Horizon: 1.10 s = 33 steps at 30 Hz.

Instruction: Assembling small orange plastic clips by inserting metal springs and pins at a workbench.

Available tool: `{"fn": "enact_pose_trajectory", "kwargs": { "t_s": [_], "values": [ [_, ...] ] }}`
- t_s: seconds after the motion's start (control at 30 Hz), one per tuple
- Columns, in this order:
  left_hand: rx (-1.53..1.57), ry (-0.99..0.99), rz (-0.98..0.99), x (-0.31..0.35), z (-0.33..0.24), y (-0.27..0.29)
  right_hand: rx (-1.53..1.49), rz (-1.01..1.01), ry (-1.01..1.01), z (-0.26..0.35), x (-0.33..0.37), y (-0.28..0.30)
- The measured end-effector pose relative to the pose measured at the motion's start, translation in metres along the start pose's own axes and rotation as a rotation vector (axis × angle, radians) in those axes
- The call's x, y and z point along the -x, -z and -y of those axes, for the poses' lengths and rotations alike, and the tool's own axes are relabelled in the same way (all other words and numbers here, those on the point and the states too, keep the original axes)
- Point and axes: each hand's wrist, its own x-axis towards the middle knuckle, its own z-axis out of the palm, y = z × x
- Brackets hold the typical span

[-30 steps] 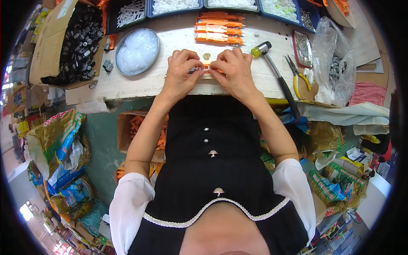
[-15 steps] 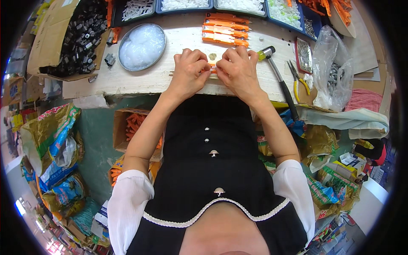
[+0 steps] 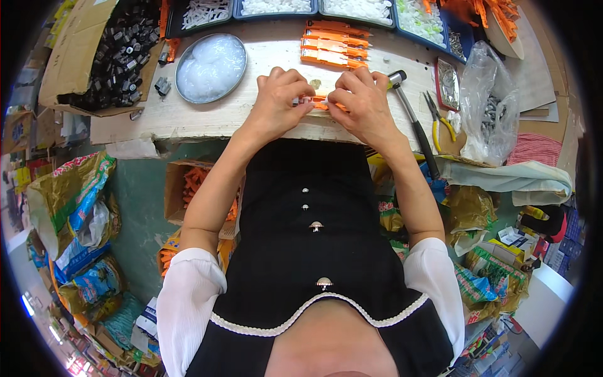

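At the front edge of the white bench, an orange plastic part (image 3: 320, 102) lies between my two hands. My left hand (image 3: 278, 103) is closed in a pinch at its left end, where a small whitish piece (image 3: 304, 100) shows by the fingertips. Pinching the other end is my right hand (image 3: 359, 103), also closed; its fingers hide that end. Just beyond the hands lie several similar orange parts (image 3: 334, 45), laid in a stacked row. A hammer (image 3: 411, 113) with a yellow-green face rests right beside my right hand.
Left of my hands stand a round dish of clear gel (image 3: 211, 68) and a carton of black parts (image 3: 119, 69). Trays of white pieces (image 3: 276, 6) line the back. Yellow-handled pliers (image 3: 442, 122), a small red-rimmed tin (image 3: 448, 81) and a plastic bag (image 3: 487, 103) lie right.
My hands have moved slightly apart, so more of the orange part shows between them. The whitish piece at my left fingertips has come into view.
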Motion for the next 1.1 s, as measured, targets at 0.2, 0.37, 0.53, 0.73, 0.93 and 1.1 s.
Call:
{"fn": "enact_pose_trajectory", "kwargs": {
  "t_s": [0.2, 0.37, 0.53, 0.73, 0.93, 1.1],
  "values": [
    [0.067, -0.066, -0.089, 0.008, -0.016, 0.004, -0.045, -0.027, 0.077, 0.005, -0.002, 0.005],
    [0.124, -0.061, -0.259, 0.013, -0.017, -0.003, -0.136, -0.09, 0.055, 0.008, 0.001, 0.004],
    [0.554, 0.123, -0.341, 0.024, -0.022, -0.016, -0.451, -0.129, -0.147, 0.012, 0.01, -0.002],
    [0.426, 0.106, -0.422, 0.026, -0.027, -0.023, -0.494, -0.193, -0.16, 0.016, 0.011, -0.004],
    [0.203, 0.03, -0.434, 0.024, -0.027, -0.019, -0.313, -0.191, -0.063, 0.016, 0.009, 0.0],
    [0.174, 0.002, -0.419, 0.024, -0.025, -0.012, -0.267, -0.187, -0.037, 0.013, 0.01, -0.001]
  ]
}}
